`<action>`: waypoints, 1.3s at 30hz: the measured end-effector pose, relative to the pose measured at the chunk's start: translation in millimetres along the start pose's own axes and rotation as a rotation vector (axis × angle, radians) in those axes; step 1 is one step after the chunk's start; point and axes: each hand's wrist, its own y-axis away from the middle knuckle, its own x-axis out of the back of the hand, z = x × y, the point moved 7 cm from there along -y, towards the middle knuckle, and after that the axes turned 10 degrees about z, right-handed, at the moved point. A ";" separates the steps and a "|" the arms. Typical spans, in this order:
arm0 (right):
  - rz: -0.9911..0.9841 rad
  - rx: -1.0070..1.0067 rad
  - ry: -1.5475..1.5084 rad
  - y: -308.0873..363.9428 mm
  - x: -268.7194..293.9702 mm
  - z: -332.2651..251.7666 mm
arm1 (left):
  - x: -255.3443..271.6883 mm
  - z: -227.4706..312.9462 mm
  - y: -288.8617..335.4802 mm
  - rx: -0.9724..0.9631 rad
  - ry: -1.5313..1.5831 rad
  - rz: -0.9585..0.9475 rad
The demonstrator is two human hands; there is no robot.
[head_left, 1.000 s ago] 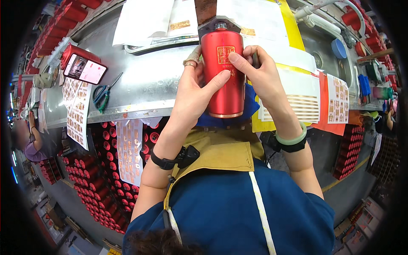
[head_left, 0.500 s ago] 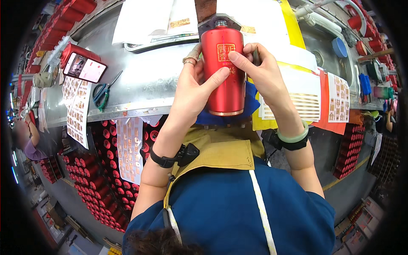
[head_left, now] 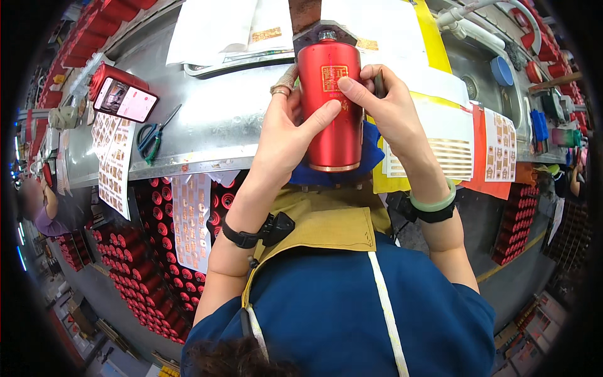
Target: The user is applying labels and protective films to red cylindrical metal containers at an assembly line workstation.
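Red metallic bottle with a gold square emblem and a dark silvery threaded neck (head_left: 331, 141) stands between my two hands in front of me, at the near edge of the brushed silver metal worktop (head_left: 220, 132), neck pointing to the far side and base toward me. My left hand (head_left: 284, 129) grips its left side, the thumb flat on the front below the emblem and the wrapped fingers bent around the edge. My right hand (head_left: 392, 110) grips from the right, thumb tip on the emblem's lower right, fingers curled beside the bottle; something small and dark shows among them, too hidden to tell. Crumpled blue cloth (head_left: 373, 147) shows around the base; I cannot tell whether the two touch. Well to the left lie scissors with teal handles (head_left: 149, 143), near a lit smartphone (head_left: 124, 102) that leans against a red cylindrical container (head_left: 112, 73). To the right, a white sheet with gold stripes (head_left: 447, 160) is just beside an orange-red sheet (head_left: 479, 147).
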 end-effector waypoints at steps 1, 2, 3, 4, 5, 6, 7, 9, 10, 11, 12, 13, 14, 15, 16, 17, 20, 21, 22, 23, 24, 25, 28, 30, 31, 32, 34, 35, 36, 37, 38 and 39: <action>0.000 0.000 0.000 -0.2 0.0 0.8 | -0.5 -0.5 -0.2 0.000 0.000 0.000; -0.001 -0.005 -0.015 -0.4 -0.1 1.9 | -1.2 -1.1 -0.2 0.004 0.010 0.007; -0.002 -0.009 -0.030 -0.7 -0.2 2.5 | -1.4 -1.3 -0.3 0.009 0.019 0.013; -0.002 -0.009 -0.030 -1.3 1.0 2.3 | -1.2 -1.1 -0.2 0.008 0.019 0.013; -0.019 0.017 0.012 -2.2 2.3 0.9 | -1.0 -0.9 -0.3 0.003 0.004 0.015; -0.036 0.043 0.054 -3.1 3.0 -0.6 | -0.9 -0.6 -0.3 -0.003 -0.010 0.017; -0.036 0.044 0.054 -4.3 3.8 -4.6 | -1.3 -0.5 -0.5 -0.003 -0.010 0.017; -0.032 0.043 0.043 -6.5 5.6 -20.5 | -1.3 -0.4 -0.6 0.006 -0.009 0.026; -0.031 0.043 0.044 -7.8 9.8 -27.3 | -1.4 -0.2 -0.8 0.006 -0.008 0.025; -0.073 0.083 0.021 -8.6 13.5 -36.4 | -1.3 0.0 -0.9 0.004 -0.003 0.023; -0.115 0.123 -0.002 -9.7 14.1 -42.1 | -1.2 0.2 -0.9 0.002 0.003 0.021; -0.054 0.432 0.156 -11.2 14.3 -55.5 | -0.9 0.7 -0.7 0.001 0.004 0.021; -0.054 0.433 0.157 -11.1 14.3 -56.7 | -0.7 1.4 -0.9 0.007 -0.007 0.019; -0.022 0.524 0.193 -8.4 15.5 -64.3 | -0.7 1.6 -1.1 0.014 -0.018 0.017; 0.009 0.615 0.230 -4.8 16.5 -72.1 | -0.7 0.7 -1.6 0.013 -0.017 0.016; 0.049 0.678 0.239 1.1 16.1 -79.1 | 0.0 -0.9 -1.4 0.004 -0.022 0.010; -0.048 1.013 0.531 25.1 9.2 -89.8 | 2.5 0.0 -0.4 0.027 0.035 0.021; -0.053 1.077 0.564 35.2 6.0 -87.0 | 3.6 -0.3 -0.5 0.061 0.098 0.036; -0.079 1.218 0.621 46.7 3.4 -85.1 | 4.9 0.0 -1.1 0.062 0.099 0.034; -0.164 1.240 0.610 55.9 -0.7 -80.9 | 10.0 0.1 -1.5 0.056 0.070 0.054; -0.243 1.259 0.608 67.9 -3.0 -78.9 | 13.0 0.2 -3.8 0.053 0.043 0.063; -0.310 1.244 0.590 77.5 -6.7 -78.8 | 15.2 0.3 -5.8 0.050 0.016 0.072; -0.368 1.222 0.588 76.8 -18.5 -92.9 | 14.9 0.6 -8.8 0.060 0.046 0.045; -0.177 1.352 0.624 57.6 -21.1 -106.9 | 15.2 1.4 -7.0 0.052 0.031 0.046; -0.128 1.397 0.678 48.2 -20.0 -105.8 | 14.9 2.6 -6.1 0.043 0.014 0.045; -0.081 1.440 0.730 42.9 -19.9 -101.7 | 16.1 3.2 -5.0 0.039 0.013 0.042; -0.299 1.395 0.646 64.0 -33.6 -84.8 | 28.5 0.3 -7.2 0.057 -0.009 0.136; -0.429 1.346 0.622 80.8 -41.8 -86.6 | 33.8 0.3 -6.9 0.085 0.043 0.161; -0.516 1.242 0.666 88.1 -49.9 -85.5 | 36.1 0.6 -7.1 0.084 0.043 0.161; -0.472 1.227 0.750 76.9 -54.4 -85.1 | 37.8 -1.0 -8.6 0.088 0.053 0.161; -0.435 1.215 0.826 57.6 -59.6 -84.0 | 41.8 -3.7 -8.1 0.089 0.062 0.171; -0.314 1.181 0.824 33.6 -58.1 -82.7 | 43.0 -6.2 -9.1 0.071 0.070 0.137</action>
